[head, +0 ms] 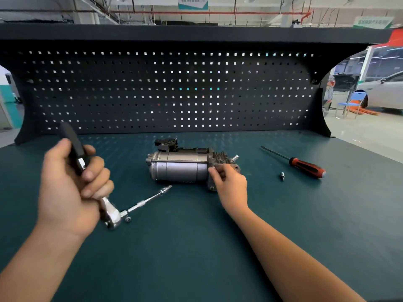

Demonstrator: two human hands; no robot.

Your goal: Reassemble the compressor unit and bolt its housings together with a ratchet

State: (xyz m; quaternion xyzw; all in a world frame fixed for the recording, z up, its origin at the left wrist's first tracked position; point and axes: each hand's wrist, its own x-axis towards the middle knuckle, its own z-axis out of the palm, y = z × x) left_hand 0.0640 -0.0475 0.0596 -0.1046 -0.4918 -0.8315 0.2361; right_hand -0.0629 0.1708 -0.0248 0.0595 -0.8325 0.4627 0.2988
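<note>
At the left, the left hand (pixel 72 186) is curled tightly round the ratchet (pixel 110 214), held above the green bench mat (pixel 185 247). Its black handle points up and back, and its chrome head hangs below the fist. An extension bar (pixel 148 200) fixed to the head points right, toward the compressor unit (pixel 181 168); its tip is near the unit but apart from it. One small loose fastener (pixel 128 219) lies on the mat just beside the ratchet head.

The compressor unit lies on its side mid-bench, a silver cylinder with a finned housing and a black connector at its back. The right hand (pixel 230 182) covers the unit's front right corner. Its fingertips are bunched and pinch at the flange where cylinder meets housing; whether they also hold a bolt cannot be told.

Further right a second small metal piece (pixel 282 176) lies near a screwdriver (pixel 306 167) with a red and black handle, both well apart from the unit.

Behind everything stands a dark pegboard (pixel 163 90). Beyond its right edge are a blue chair (pixel 351 103) and a white car (pixel 386 92).

Counted: one ratchet, one extension bar, one compressor, one screwdriver, two small loose pieces.
</note>
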